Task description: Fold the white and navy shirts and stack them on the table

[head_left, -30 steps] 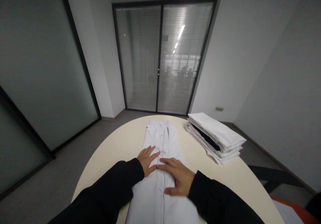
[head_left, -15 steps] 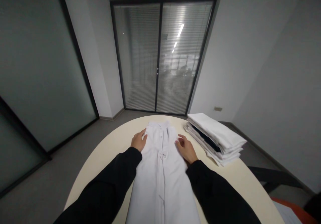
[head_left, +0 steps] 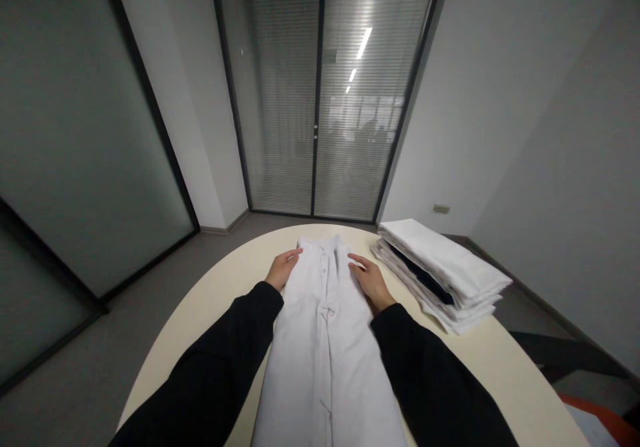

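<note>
A long white button-front coat (head_left: 300, 360) lies lengthwise on the round table, folded narrow, its placket and a few buttons running up the middle. Beside its far left edge is my left hand (head_left: 283, 268), the fingers stretched out and touching the cloth near the collar end. My right hand (head_left: 371, 284) rests along the opposite edge, thumb and fingers apart, fingertips on or just at the fabric. Neither hand visibly grips anything. A small crumpled or knotted bit shows at the coat's centre. The near end runs out of view.
On the right of the cream round table (head_left: 220, 287) sits a stack of folded white garments (head_left: 445, 260) with a dark layer inside. Behind stand glass doors with blinds (head_left: 280, 113). An orange item (head_left: 605, 420) with something pale on it shows at the lower right.
Both hands have moved from the coat's middle, where they lay flat, outward and away from me to its two edges near the collar end. The view has tilted slightly downward.
</note>
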